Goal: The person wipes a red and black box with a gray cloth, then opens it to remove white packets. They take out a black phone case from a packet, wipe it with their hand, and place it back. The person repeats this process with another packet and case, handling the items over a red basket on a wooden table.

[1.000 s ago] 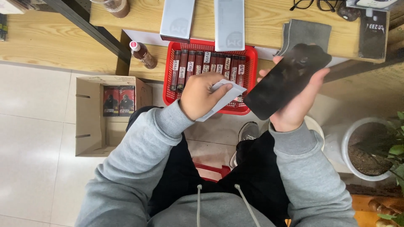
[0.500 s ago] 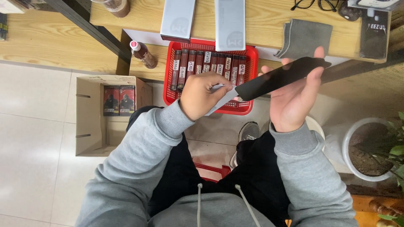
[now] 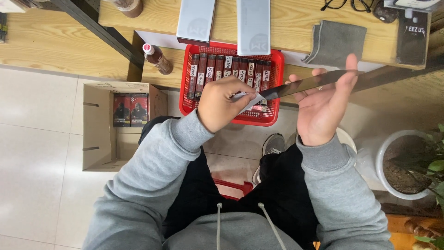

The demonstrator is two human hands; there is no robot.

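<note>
In front of the red basket (image 3: 275,88) we hold a dark flat phone (image 3: 314,82) up in the air, turned so we see mostly its thin edge. Our right hand (image 3: 326,104) has its grip around the phone, with the fingers on the far side and the thumb nearer to us. Our left hand (image 3: 221,104) is closed on a small white wipe (image 3: 245,101), and the wipe touches the end of the phone nearest the basket. The basket sits on a low wooden shelf and is full of dark boxes standing in a row. A small bottle (image 3: 156,58) stands just left of the basket. A cardboard box (image 3: 99,127) sits on the floor, farther left. Behind the basket, a grey cloth (image 3: 334,42) lies on the table (image 3: 296,28).
</note>
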